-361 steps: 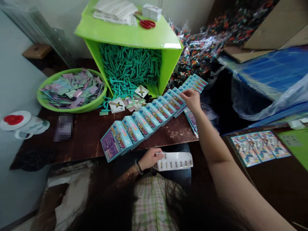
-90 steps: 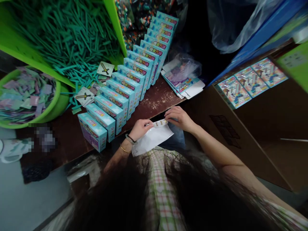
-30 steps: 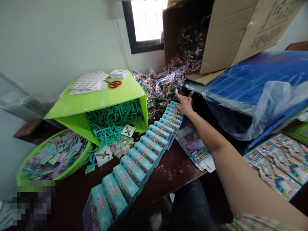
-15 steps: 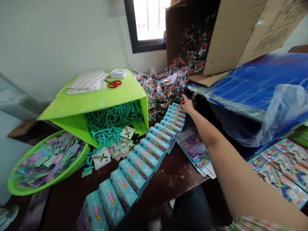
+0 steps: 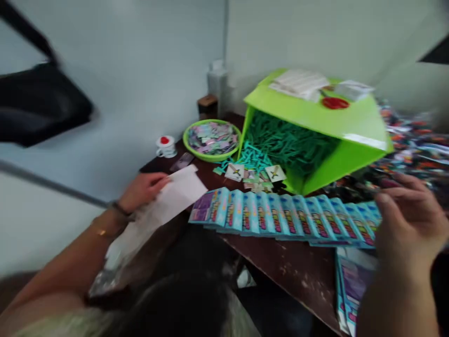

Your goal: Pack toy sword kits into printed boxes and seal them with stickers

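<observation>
In my left hand (image 5: 149, 189), closed at its edge, is a white paper sheet (image 5: 182, 189). Clear crinkled plastic (image 5: 117, 262) trails below it toward my forearm. My right hand (image 5: 412, 220) is over the right end of a row of overlapping light-blue printed boxes (image 5: 287, 215). Its thumb and fingers are curled together; blur hides whether anything is between them. Flat printed packages (image 5: 354, 276) lie beside my right wrist.
Behind the row, a lime-green bin (image 5: 354, 121) on its side spills teal plastic pieces (image 5: 256, 157). Scissors (image 5: 335, 102) and papers lie on top. A green basin (image 5: 212, 157) of small cards, a lidded mug (image 5: 166, 147) and bagged colourful pieces (image 5: 417, 140) surround it.
My view has swung left. My left hand has come into view with the white sheet and plastic. The right hand, earlier reaching to the row's far end, appears closer.
</observation>
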`<state>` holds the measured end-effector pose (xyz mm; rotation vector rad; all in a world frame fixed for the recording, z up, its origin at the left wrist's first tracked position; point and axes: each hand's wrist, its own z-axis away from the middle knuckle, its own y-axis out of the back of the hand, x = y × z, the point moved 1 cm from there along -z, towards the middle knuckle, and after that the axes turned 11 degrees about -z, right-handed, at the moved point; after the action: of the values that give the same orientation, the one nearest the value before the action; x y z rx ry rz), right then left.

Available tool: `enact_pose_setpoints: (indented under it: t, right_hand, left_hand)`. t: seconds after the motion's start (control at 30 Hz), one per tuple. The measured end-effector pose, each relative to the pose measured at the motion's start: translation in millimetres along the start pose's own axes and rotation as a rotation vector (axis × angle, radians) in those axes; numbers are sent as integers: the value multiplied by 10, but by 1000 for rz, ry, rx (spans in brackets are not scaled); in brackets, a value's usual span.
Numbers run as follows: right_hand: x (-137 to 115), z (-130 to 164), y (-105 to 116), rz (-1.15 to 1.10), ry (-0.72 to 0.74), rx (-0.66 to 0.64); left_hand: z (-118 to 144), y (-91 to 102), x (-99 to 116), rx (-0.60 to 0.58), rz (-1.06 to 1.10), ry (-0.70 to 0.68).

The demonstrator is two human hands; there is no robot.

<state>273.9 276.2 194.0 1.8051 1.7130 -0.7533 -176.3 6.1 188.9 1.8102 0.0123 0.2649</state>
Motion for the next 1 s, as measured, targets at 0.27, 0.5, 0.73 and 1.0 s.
enact_pose_setpoints:
  t: [0.27,0.5,0.73,1.0]
  right_hand:
    - [-1299,1041,-1842,-409,-237,-838]
    - [-1155,1172,-2307,-379,-282,-1013]
    - [-1195,1299,-2353,-364,-288,-995]
    - [-1061,1299,-2207,-236,-297,-720]
  left_hand:
    - [-50,74,316,-159,371,-78]
    - [180,96,288,-208,427,-259]
    - [250,38,200,-53,228,-358]
    - [336,17,143,241,-215,-412]
